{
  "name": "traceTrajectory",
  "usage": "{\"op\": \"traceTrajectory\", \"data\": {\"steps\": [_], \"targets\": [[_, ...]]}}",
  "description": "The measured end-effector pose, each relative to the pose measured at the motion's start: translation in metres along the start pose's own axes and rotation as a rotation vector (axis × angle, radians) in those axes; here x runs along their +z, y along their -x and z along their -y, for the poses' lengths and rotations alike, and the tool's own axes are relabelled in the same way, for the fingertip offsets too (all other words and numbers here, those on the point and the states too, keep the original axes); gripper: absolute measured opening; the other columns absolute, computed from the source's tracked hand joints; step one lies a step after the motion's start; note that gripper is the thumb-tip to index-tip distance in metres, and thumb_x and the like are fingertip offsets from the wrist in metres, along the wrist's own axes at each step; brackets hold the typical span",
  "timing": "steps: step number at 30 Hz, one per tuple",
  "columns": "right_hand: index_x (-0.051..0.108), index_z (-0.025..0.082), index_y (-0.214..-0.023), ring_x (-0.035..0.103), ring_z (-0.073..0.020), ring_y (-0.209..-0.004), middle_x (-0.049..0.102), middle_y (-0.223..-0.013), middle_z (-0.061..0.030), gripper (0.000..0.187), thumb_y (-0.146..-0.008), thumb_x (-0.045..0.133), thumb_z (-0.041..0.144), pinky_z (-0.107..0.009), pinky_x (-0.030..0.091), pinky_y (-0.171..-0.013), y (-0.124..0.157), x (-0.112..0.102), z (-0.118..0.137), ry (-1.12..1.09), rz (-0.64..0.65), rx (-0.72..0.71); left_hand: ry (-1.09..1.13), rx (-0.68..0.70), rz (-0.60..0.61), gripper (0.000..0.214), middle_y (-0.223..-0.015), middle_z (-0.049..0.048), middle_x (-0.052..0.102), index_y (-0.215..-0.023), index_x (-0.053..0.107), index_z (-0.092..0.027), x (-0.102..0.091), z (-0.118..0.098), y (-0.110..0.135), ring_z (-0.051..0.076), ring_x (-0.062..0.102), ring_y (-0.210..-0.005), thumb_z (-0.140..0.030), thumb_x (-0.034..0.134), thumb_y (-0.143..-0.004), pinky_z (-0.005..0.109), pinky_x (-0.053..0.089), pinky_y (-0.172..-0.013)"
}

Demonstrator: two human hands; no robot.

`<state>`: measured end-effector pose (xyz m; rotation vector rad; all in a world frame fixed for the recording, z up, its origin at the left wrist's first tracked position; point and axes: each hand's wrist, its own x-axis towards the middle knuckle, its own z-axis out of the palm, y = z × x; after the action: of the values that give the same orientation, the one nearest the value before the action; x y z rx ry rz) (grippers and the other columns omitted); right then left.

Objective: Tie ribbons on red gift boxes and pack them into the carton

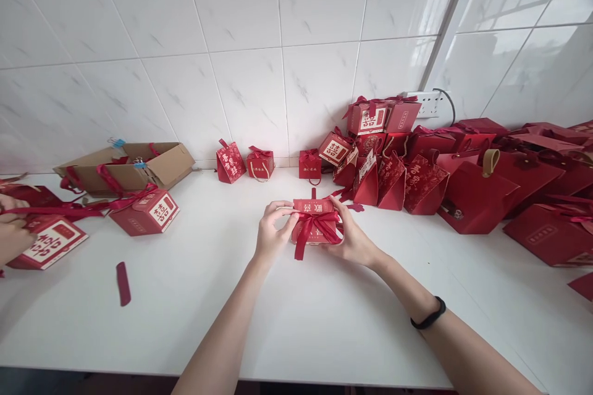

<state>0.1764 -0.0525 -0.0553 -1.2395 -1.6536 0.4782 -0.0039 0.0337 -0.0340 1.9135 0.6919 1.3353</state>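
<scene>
Between my two hands, at the middle of the white table, is a small red gift box (314,237) with pale lettering. A dark red ribbon (303,236) is tied in a bow on its front, one tail hanging down. My left hand (274,231) grips the box and ribbon at the left side, thumb at the bow. My right hand (349,234) is wrapped round the right side, fingers at the top edge and thumb low. The black band (428,313) sits on my right forearm. The back of the box is hidden.
Many red gift boxes (426,184) are piled along the wall at right. Two small boxes (230,162) stand at back centre-left. An open cardboard box (169,166) with ribbons is at left. Another person's hand (13,228) works there beside red boxes (144,211). A ribbon piece (123,284) lies nearby.
</scene>
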Motion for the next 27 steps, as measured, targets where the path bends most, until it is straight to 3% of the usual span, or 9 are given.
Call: {"op": "traceTrajectory", "data": {"steps": [3,7,11,15,21,24,27], "targets": [[0.006,0.027,-0.142,0.043,-0.0284,-0.123,0.032,-0.136,-0.0146,0.095,-0.070,0.067,0.027,-0.050,0.040,-0.100,0.001,0.001,-0.002,-0.003,-0.001,-0.016,-0.097,0.065,-0.066,0.020,-0.080,0.0034,0.059,-0.066,0.058,-0.019,0.002,0.001,0.000,0.017,0.056,-0.083,-0.033,0.057,-0.080,0.030,0.047,-0.076],[0.009,0.027,-0.142,0.042,-0.0288,-0.124,0.028,-0.139,-0.0148,0.093,-0.069,0.068,0.028,-0.048,0.042,-0.099,0.002,0.002,-0.002,0.009,-0.009,-0.015,-0.099,0.080,-0.079,0.022,-0.074,0.0016,0.055,-0.067,0.050,-0.019,0.007,0.003,0.003,0.014,0.054,-0.074,-0.033,0.050,-0.084,0.026,0.045,-0.069],[0.013,0.029,-0.140,0.049,-0.0298,-0.118,0.029,-0.140,-0.0145,0.088,-0.072,0.067,0.034,-0.048,0.049,-0.091,0.005,0.002,-0.002,0.022,-0.022,0.016,-0.025,-0.053,-0.094,0.017,-0.072,0.0015,0.057,-0.073,0.052,-0.018,0.014,0.001,0.010,0.014,0.055,-0.070,-0.033,0.051,-0.082,0.026,0.045,-0.070],[0.015,0.031,-0.140,0.060,-0.0310,-0.103,0.033,-0.140,-0.0151,0.082,-0.075,0.062,0.043,-0.047,0.057,-0.076,0.008,0.001,-0.010,0.062,-0.041,0.062,0.212,-0.243,-0.133,0.013,-0.074,0.0038,0.059,-0.076,0.054,-0.019,0.020,-0.003,0.012,0.016,0.055,-0.070,-0.031,0.057,-0.076,0.030,0.045,-0.071],[0.026,0.040,-0.139,0.064,-0.0379,-0.088,0.043,-0.132,-0.0164,0.093,-0.059,0.068,0.058,-0.048,0.060,-0.058,0.011,0.008,-0.045,0.060,-0.203,0.050,0.283,-0.351,-0.193,0.004,-0.070,0.0085,0.060,-0.069,0.053,-0.022,0.022,-0.008,0.009,0.019,0.056,-0.063,-0.021,0.056,-0.072,0.034,0.047,-0.063],[0.025,0.039,-0.141,0.062,-0.0423,-0.092,0.043,-0.131,-0.0176,0.098,-0.056,0.068,0.061,-0.055,0.058,-0.062,0.012,0.013,-0.049,0.116,-0.250,0.052,0.328,-0.361,-0.184,0.005,-0.070,0.0080,0.061,-0.068,0.054,-0.023,0.020,-0.006,0.008,0.018,0.056,-0.063,-0.019,0.057,-0.070,0.034,0.047,-0.063],[0.021,0.037,-0.142,0.054,-0.0430,-0.109,0.037,-0.135,-0.0160,0.096,-0.062,0.070,0.053,-0.056,0.057,-0.075,0.013,0.015,-0.036,0.183,-0.246,0.022,0.386,-0.364,-0.174,0.001,-0.070,0.0065,0.060,-0.072,0.055,-0.021,0.014,-0.001,0.005,0.018,0.056,-0.065,-0.021,0.054,-0.072,0.034,0.047,-0.066]]}}
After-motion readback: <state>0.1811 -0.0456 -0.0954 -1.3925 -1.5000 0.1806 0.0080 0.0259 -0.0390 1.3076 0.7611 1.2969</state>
